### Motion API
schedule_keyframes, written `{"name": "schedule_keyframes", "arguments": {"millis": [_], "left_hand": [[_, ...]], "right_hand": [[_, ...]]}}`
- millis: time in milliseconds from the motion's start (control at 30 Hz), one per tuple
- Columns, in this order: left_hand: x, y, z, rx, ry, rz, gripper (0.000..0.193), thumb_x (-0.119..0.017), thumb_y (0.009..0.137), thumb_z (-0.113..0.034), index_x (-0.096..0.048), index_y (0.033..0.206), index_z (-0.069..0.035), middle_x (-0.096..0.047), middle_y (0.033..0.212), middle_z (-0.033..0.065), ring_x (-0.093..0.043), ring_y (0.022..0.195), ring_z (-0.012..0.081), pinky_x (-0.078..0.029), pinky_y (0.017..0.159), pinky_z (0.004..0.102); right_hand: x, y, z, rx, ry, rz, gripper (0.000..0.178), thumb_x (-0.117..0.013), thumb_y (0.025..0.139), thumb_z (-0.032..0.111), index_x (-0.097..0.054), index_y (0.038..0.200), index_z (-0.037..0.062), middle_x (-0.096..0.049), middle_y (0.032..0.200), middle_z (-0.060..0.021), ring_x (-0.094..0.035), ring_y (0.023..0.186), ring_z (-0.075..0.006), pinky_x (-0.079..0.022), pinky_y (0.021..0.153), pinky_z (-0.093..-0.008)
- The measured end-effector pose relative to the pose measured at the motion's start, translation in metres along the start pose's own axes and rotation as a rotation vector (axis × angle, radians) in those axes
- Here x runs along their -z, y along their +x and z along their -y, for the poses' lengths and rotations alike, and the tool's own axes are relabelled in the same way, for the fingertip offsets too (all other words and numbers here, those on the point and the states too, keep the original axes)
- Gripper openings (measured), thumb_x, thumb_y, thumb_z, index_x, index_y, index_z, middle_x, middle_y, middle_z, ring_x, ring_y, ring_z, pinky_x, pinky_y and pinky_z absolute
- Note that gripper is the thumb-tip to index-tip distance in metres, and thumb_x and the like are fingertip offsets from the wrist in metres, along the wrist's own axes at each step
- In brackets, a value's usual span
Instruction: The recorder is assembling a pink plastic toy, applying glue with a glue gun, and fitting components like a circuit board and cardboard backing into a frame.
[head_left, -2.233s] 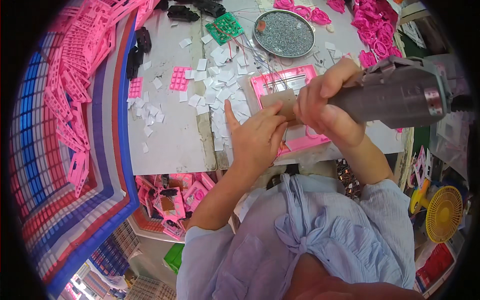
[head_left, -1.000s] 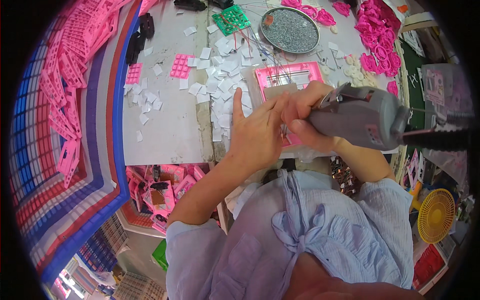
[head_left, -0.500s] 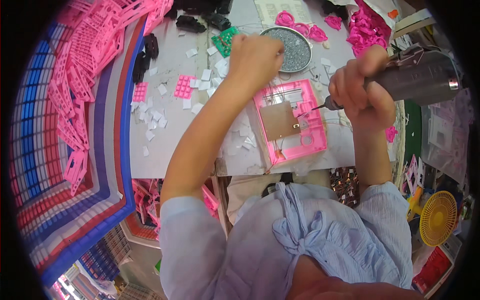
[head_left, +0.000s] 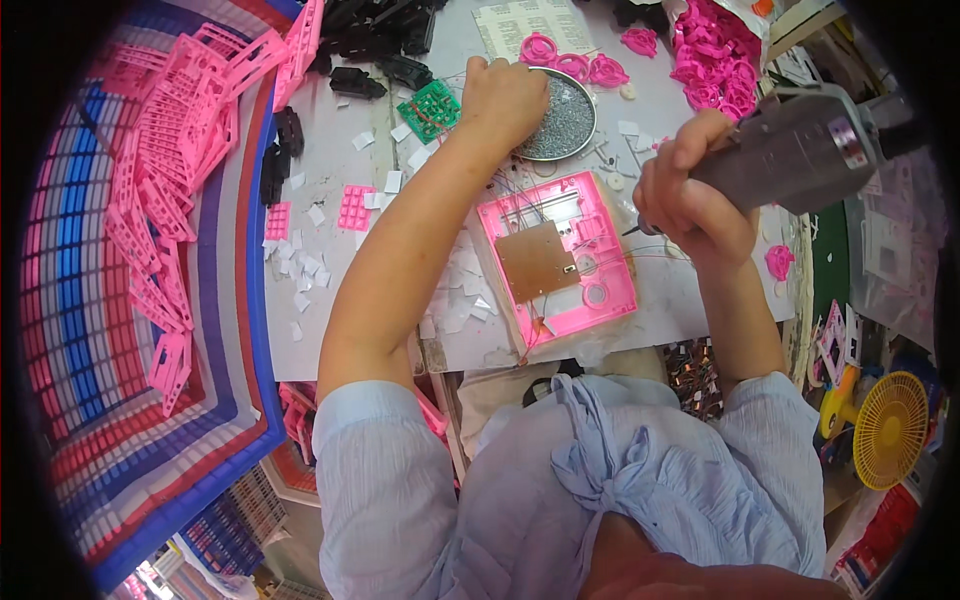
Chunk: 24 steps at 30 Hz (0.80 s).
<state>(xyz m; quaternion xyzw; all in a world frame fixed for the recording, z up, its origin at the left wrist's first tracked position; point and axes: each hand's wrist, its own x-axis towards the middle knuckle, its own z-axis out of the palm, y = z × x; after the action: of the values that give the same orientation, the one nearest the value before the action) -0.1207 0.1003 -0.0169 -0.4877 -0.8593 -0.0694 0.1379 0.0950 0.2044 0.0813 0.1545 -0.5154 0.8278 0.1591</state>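
My left hand (head_left: 503, 106) is curled closed at the left rim of a round metal dish (head_left: 567, 122) filled with small grey screws. Its fingertips are hidden, so I cannot make out what they hold. My right hand (head_left: 697, 188) grips a dark grey electric screwdriver (head_left: 785, 160), whose thin bit points left, by the right edge of a pink plastic casing (head_left: 612, 262). The casing lies open-side up in front of me, slightly turned. Inside it sit a brown circuit board (head_left: 530, 262) and several thin wires.
A green circuit board (head_left: 430, 110) and black parts (head_left: 358, 84) lie left of the dish. White squares (head_left: 302, 268) and pink keypads (head_left: 356, 206) are scattered at left. Pink ring parts (head_left: 715, 62) are heaped far right. A striped bin (head_left: 228, 330) of pink frames borders the left.
The whole view has shifted a little. The screwdriver has tilted, and its bit has gone from over the casing to beside its right edge. My left hand stays at the screw dish.
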Motion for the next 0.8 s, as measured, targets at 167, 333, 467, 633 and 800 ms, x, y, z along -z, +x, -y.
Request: {"name": "schedule_keyframes", "arguments": {"millis": [167, 333, 467, 633, 800], "left_hand": [[0.019, -0.004, 0.003, 0.018, -0.131, -0.071, 0.021, -0.061, 0.089, -0.028, -0.071, 0.082, -0.012, -0.069, 0.082, 0.0062, -0.066, 0.084, 0.0271, -0.041, 0.084, 0.0472], [0.078, -0.085, -0.040, -0.144, -0.366, -0.145, 0.007, -0.068, 0.085, -0.016, -0.071, 0.089, -0.011, -0.069, 0.080, 0.0038, -0.063, 0.077, 0.0262, -0.039, 0.081, 0.0430], [0.092, -0.142, -0.080, -0.090, -0.815, -0.132, 0.011, -0.072, 0.084, -0.011, -0.072, 0.095, -0.010, -0.068, 0.077, 0.0016, -0.059, 0.069, 0.0208, -0.036, 0.078, 0.0376], [0.103, -0.154, -0.087, 0.055, -0.912, -0.081, 0.007, -0.073, 0.082, -0.012, -0.071, 0.088, -0.010, -0.063, 0.071, 0.0015, -0.057, 0.066, 0.0188, -0.034, 0.077, 0.0367], [0.101, -0.154, -0.087, 0.057, -0.862, -0.100, 0.009, -0.075, 0.080, -0.013, -0.071, 0.087, -0.011, -0.061, 0.069, 0.0009, -0.057, 0.066, 0.0192, -0.034, 0.077, 0.0375]], "right_hand": [[-0.005, 0.002, 0.000, -0.003, -0.029, -0.015, 0.021, -0.061, 0.090, 0.006, -0.046, 0.104, 0.0022, -0.048, 0.062, -0.0032, -0.043, 0.046, -0.0105, -0.035, 0.046, -0.0283], [-0.005, -0.001, 0.008, 0.109, 0.063, 0.037, 0.021, -0.058, 0.090, 0.005, -0.045, 0.107, 0.0039, -0.046, 0.061, -0.0029, -0.043, 0.047, -0.0119, -0.035, 0.047, -0.0291], [-0.024, -0.003, 0.010, 0.159, 0.124, 0.087, 0.023, -0.058, 0.091, 0.006, -0.043, 0.107, 0.0061, -0.049, 0.065, -0.0044, -0.044, 0.049, -0.0118, -0.037, 0.049, -0.0292], [-0.034, -0.003, 0.004, 0.126, 0.076, 0.100, 0.025, -0.064, 0.090, 0.014, -0.042, 0.103, 0.0090, -0.049, 0.064, -0.0030, -0.045, 0.049, -0.0114, -0.041, 0.051, -0.0293], [-0.041, -0.007, 0.000, 0.044, 0.007, 0.055, 0.030, -0.068, 0.092, 0.024, -0.042, 0.101, 0.0134, -0.047, 0.059, 0.0013, -0.045, 0.049, -0.0116, -0.040, 0.050, -0.0282]]}}
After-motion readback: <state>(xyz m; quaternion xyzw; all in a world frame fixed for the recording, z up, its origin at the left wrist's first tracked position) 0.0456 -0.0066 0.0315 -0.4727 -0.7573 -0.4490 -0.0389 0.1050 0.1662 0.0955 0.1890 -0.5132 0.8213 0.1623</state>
